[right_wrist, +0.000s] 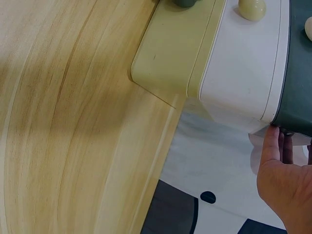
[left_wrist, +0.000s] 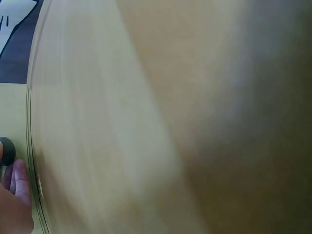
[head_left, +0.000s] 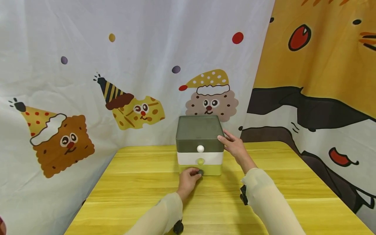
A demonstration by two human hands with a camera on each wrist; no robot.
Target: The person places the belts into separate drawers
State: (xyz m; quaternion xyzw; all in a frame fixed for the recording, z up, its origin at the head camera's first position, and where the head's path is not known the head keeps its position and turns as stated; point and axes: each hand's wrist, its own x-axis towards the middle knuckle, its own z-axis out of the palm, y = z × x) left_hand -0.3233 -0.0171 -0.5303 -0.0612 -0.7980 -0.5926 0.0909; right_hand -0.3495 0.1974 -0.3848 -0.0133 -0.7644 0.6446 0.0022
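A small three-tier drawer box (head_left: pixel 199 127) stands at the far side of the table, its drawers dark green, white and yellow-green from top to bottom. All three drawers look closed. My left hand (head_left: pixel 187 182) pinches the dark round knob (head_left: pixel 200 173) of the bottom drawer (head_left: pixel 213 170) between thumb and fingers. At the upper right side of the box, my right hand (head_left: pixel 236 148) rests with the thumb by the top front corner and extended fingers along the side. The right wrist view shows those fingers (right_wrist: pixel 271 146) against the dark green drawer (right_wrist: pixel 300 92).
The white knob (head_left: pixel 200 148) and the yellow-green knob (head_left: pixel 200 161) sit above the pinched one. Beneath the box is a wood-grain table (head_left: pixel 141 182). A curtain (head_left: pixel 147 49) with cartoon prints hangs just behind the table's back edge.
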